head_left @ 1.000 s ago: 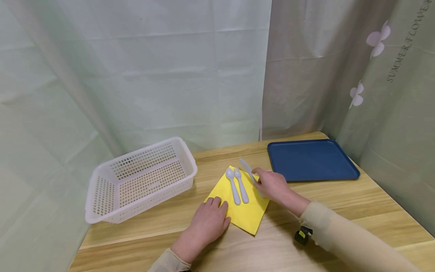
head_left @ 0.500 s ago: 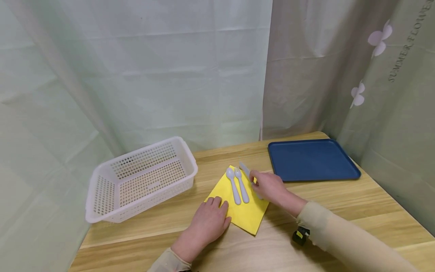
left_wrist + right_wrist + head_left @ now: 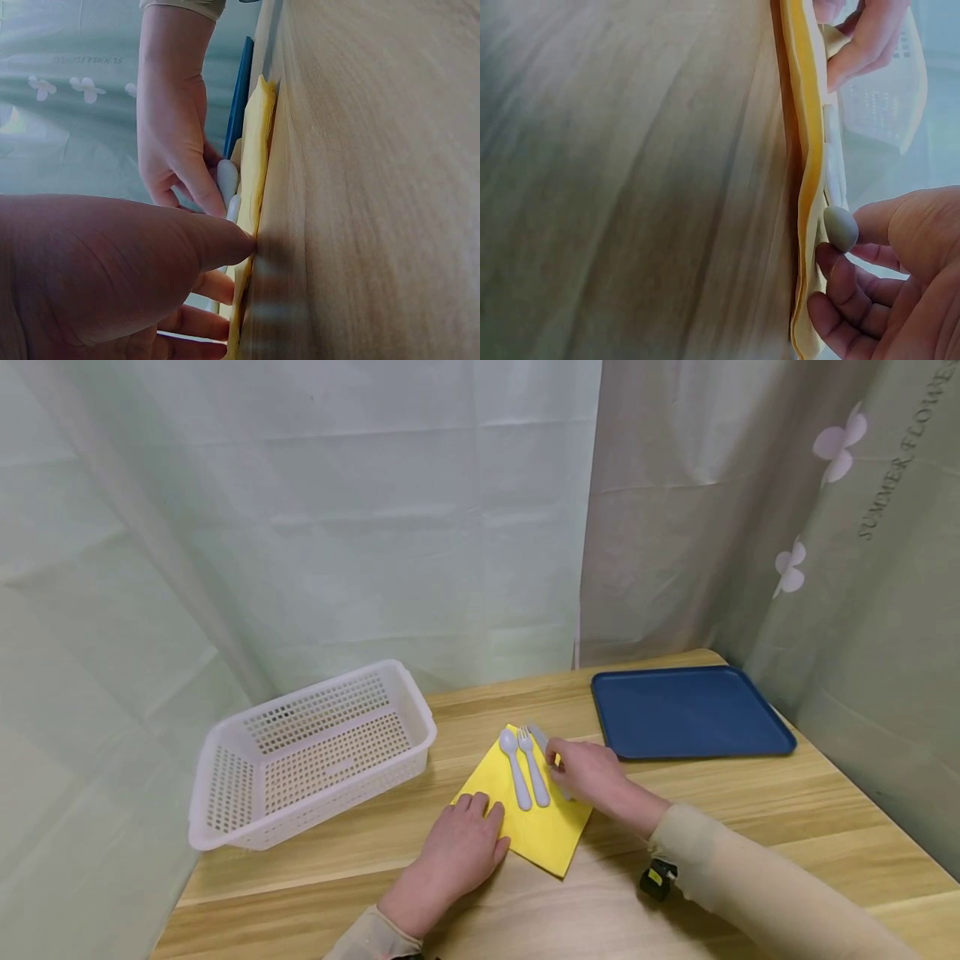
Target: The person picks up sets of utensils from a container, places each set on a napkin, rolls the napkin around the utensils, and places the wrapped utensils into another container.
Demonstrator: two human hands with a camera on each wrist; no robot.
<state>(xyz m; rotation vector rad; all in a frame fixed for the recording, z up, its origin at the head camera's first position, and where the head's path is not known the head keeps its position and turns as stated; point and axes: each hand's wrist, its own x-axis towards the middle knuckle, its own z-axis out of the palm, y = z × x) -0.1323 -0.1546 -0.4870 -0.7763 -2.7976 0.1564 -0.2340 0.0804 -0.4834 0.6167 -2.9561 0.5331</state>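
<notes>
A folded yellow napkin (image 3: 538, 842) lies on the wooden table, one corner toward the front. On it, side by side, are a pale grey spoon (image 3: 514, 768) and a matching fork (image 3: 535, 772). My right hand (image 3: 592, 774) pinches a pale grey knife (image 3: 538, 735) at the napkin's right side, beside the fork. Its handle is partly hidden in the head view, but the rounded end of the knife handle (image 3: 841, 228) shows between thumb and fingers in the right wrist view. My left hand (image 3: 463, 845) rests on the napkin's left corner, fingers extended.
A white perforated plastic basket (image 3: 375, 774) stands at the left of the table. Toward the back right lies a dark blue tray (image 3: 690, 714). Pale curtains (image 3: 375, 527) hang behind and at both sides of the table.
My right hand has moved slightly left with the knife, bringing it closer to the fork and down onto the napkin. The left hand, spoon and fork have stayed in place.
</notes>
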